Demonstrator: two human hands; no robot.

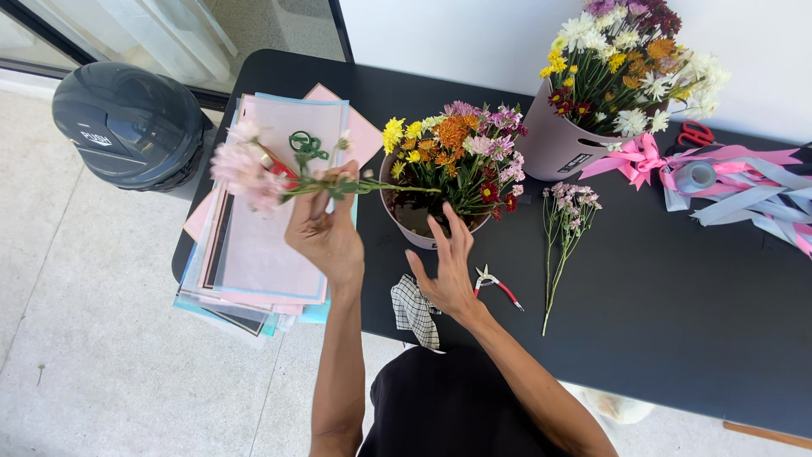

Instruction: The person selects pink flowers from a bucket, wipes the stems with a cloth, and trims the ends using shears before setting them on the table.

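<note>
My left hand (pixel 326 224) is raised above the table's left end and holds a stem of pale pink flowers (pixel 247 173) sideways, blooms pointing left, stem end toward the near bucket. My right hand (pixel 448 267) hovers open, fingers spread, just in front of a mauve bucket (pixel 404 230) filled with yellow, orange, purple and red flowers (pixel 461 148). Small red-handled snips (pixel 497 285) lie on the black table (pixel 677 296) just right of that hand. A checked cloth (pixel 414 311) hangs at the table's near edge below it.
A stack of pastel paper sheets (pixel 271 254) with a green ribbon bit on top lies at the left end. A loose pink sprig (pixel 565 228) lies right of the snips. At the back stand a second flower bucket (pixel 562 140), pink and grey ribbons (pixel 736 182), and red scissors (pixel 696 134). A dark bin (pixel 127 123) sits on the floor.
</note>
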